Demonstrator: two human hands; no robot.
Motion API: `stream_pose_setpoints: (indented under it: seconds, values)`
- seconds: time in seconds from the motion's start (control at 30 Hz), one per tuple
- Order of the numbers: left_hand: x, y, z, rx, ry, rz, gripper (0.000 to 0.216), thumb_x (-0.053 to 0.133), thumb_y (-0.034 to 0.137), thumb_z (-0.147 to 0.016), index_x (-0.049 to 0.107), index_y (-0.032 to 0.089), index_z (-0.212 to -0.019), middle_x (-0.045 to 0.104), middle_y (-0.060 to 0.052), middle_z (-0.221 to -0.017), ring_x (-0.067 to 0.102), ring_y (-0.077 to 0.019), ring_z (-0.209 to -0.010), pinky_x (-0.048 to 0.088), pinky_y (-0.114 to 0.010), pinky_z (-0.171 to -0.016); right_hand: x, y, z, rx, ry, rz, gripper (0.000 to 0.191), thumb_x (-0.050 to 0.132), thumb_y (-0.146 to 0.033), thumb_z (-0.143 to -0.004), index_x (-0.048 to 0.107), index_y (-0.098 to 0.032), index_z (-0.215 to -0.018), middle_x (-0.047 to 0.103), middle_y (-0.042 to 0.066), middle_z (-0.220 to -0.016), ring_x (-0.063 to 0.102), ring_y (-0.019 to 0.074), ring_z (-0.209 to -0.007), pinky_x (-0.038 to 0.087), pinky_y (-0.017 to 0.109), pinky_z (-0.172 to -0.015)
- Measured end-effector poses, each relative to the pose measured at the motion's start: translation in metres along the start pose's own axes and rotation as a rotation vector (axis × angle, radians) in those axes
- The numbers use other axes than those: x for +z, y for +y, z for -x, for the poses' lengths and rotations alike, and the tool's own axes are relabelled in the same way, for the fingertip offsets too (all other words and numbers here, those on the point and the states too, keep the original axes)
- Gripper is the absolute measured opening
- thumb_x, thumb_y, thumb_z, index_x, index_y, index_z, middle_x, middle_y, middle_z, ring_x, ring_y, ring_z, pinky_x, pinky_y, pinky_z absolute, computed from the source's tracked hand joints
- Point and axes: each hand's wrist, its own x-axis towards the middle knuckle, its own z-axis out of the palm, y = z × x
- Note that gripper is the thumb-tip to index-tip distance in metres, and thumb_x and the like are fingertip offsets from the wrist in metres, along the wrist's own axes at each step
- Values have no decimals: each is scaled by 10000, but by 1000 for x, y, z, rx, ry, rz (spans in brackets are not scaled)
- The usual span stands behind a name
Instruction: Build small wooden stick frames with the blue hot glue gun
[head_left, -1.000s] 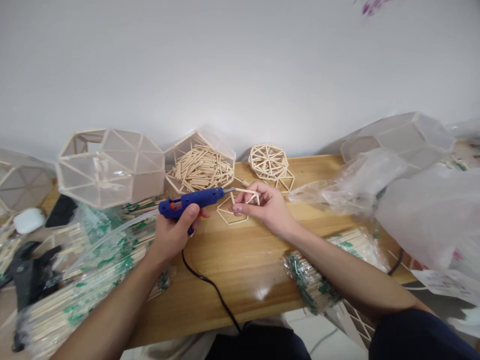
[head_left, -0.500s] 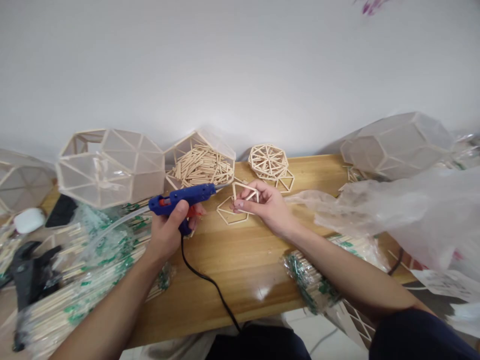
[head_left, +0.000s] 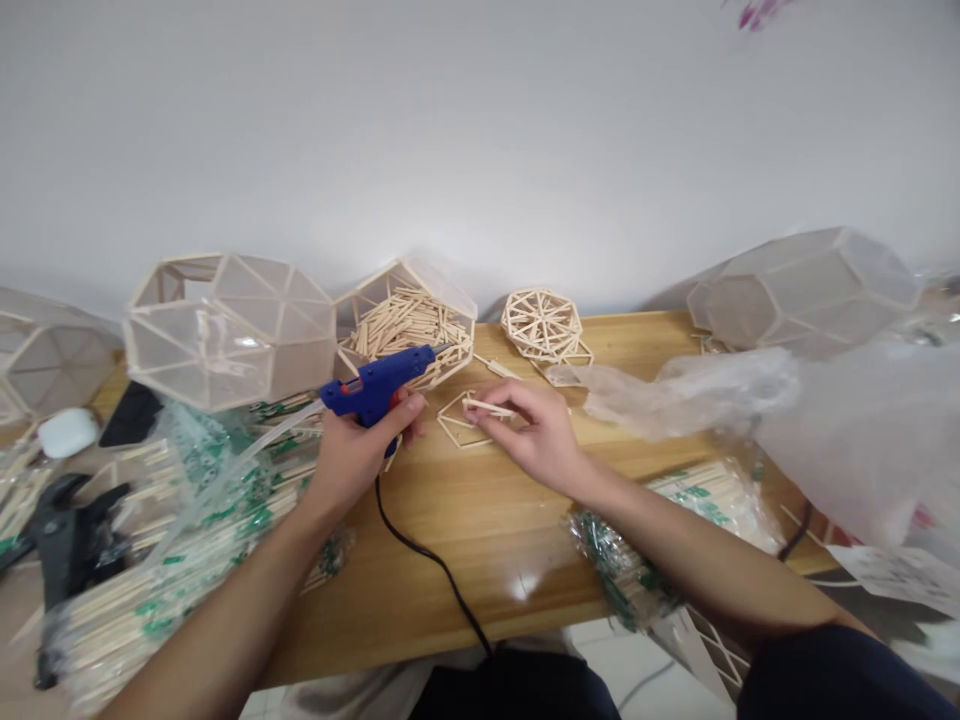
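My left hand [head_left: 367, 445] is closed round the handle of a blue glue gun [head_left: 379, 385], whose nozzle points right, over the open end of a box of short sticks [head_left: 409, 322]. A clear glue stick [head_left: 281, 432] trails from its back. Between thumb and fingers of my right hand [head_left: 538, 430] is a small wooden stick frame [head_left: 489, 408], seen nearly edge-on and partly covered by the fingers. Just beneath it, a flat stick frame [head_left: 457, 440] lies on the table. Behind my right hand sits a round lattice of sticks [head_left: 541, 325].
Covered polyhedral shapes [head_left: 232, 335] stand along the wall at left, another [head_left: 806, 290] at right. Bagged sticks [head_left: 202, 560] cover the left side, near black pliers-like clamps [head_left: 71, 540]. Plastic film [head_left: 840, 430] spreads at right. A black cord [head_left: 431, 560] crosses the wooden table [head_left: 495, 560].
My right hand has tilted and lowered the stick frame, from face-on to nearly edge-on. The glue gun has drawn back from the frame, its nozzle slightly left and higher.
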Motion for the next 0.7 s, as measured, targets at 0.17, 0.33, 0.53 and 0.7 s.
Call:
stream_pose_setpoints:
  seconds: [0.17,0.33,0.53,0.7]
  values:
    - [5,-1,0,-36,-72,-31,319,895,410,-740,674,182,-775,744,-39,-661,648,-161,-522,539,-275,-488,-4,1,3,-374,-92,224,181,603,-90,-1031,728,-222,-1038,795,97,-1081,751,205,-1016,616,360,-896]
    - [8,4,1,-18,-144,-59,294,861,423,-757,708,179,-701,725,-38,-633,647,-163,-520,541,-276,-478,-6,1,3,-514,-134,358,237,584,-71,-1025,747,-234,-1079,780,101,-1096,737,229,-1035,628,395,-892]
    - [8,6,2,-53,-197,-81,318,889,413,-722,661,193,-700,665,4,-609,618,-147,-518,543,-269,-494,-4,-2,4,-603,-141,449,206,654,-89,-1013,754,-240,-1112,779,90,-1069,717,248,-1077,635,393,-912]
    - [7,4,2,-99,-229,-68,329,914,376,-680,645,193,-733,652,12,-637,610,-140,-514,525,-257,-469,-4,-3,5,-646,-127,498,189,662,-91,-1014,751,-232,-1104,785,91,-1066,719,249,-1061,647,403,-922]
